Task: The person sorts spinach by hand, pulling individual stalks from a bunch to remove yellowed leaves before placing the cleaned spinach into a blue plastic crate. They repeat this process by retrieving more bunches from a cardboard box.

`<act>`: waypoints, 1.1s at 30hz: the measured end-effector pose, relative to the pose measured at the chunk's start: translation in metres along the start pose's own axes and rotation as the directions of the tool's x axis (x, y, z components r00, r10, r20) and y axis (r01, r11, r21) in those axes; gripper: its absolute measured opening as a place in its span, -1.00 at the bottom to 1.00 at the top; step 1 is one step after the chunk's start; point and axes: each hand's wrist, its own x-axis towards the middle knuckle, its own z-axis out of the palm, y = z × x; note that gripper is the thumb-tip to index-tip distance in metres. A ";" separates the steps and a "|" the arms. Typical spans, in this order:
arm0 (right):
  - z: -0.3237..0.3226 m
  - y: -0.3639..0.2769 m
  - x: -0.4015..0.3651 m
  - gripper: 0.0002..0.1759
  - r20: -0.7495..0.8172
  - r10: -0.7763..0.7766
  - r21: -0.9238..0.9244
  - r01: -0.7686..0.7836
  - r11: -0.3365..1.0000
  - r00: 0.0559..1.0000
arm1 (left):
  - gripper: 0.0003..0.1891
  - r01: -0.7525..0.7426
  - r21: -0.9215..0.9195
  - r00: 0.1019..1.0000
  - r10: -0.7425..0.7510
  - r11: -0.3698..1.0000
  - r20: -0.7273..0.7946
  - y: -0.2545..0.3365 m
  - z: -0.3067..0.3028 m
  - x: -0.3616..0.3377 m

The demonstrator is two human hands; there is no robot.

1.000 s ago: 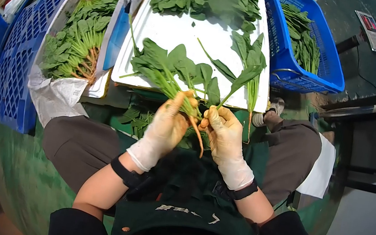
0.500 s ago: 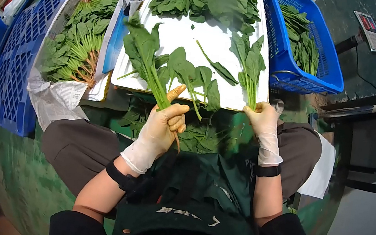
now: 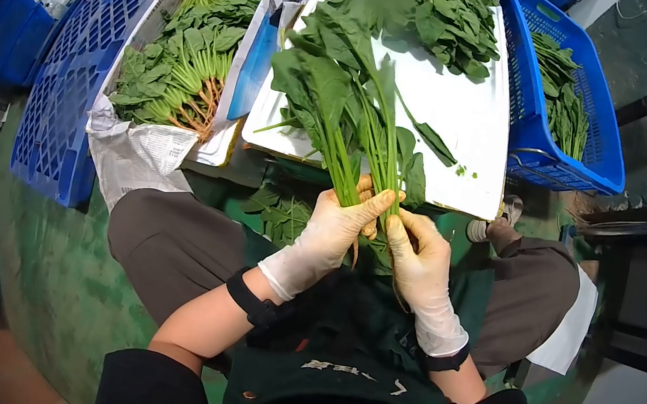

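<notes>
Apron (image 3: pixel 350 399), dark green: lying across the lap, between brown trouser legs (image 3: pixel 170 249).

Left hand (image 3: pixel 329 229), pale-gloved: clasping a clutch of stems, thumb pressing across them; an orange root (image 3: pixel 355 254) hanging below.

Right hand (image 3: pixel 420 261), likewise gloved: curling its fingers, thumb and fingertips pinching at the lower stem ends just beside the left; exactly which stems it is gripping, cannot tell.

Bunch of leafy greens (image 3: pixel 339 132): rising from the two hands, its leaves leaning over the tray's near part.

Step in hand, by judgement: the hands are bringing stems together and evening them at the root end. Next move, by judgement: calling for a steady left grip and a light right pinch, lest stems be slipping or bruising.

Loose greens (image 3: pixel 282 217): lying below the tray's near edge.

White tray (image 3: pixel 475 163): carrying a single leaf (image 3: pixel 436 142) and, at its far end, a heap of greens (image 3: pixel 447 26).

Paper-lined box (image 3: pixel 140 146), left: holding rooted greens (image 3: pixel 192 69).

Blue crate (image 3: pixel 602 172), right: holding more greens (image 3: pixel 566 106).
</notes>
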 end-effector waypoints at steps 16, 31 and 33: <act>0.003 -0.002 -0.004 -0.64 0.220 0.498 0.817 -0.437 0.376 0.839 | -0.62 -0.060 -0.333 0.998 0.066 0.941 0.006 0.004 -0.004 0.000; -0.002 -0.003 0.006 -0.64 -0.134 -0.242 -0.155 0.221 0.963 0.961 | -0.39 -0.039 -0.174 0.998 0.047 0.984 0.042 -0.005 -0.009 0.001; 0.002 0.002 0.003 -0.65 -0.091 -0.220 -0.232 0.194 0.953 0.971 | -0.47 0.026 -0.165 0.999 -0.018 0.986 0.048 -0.011 -0.005 0.001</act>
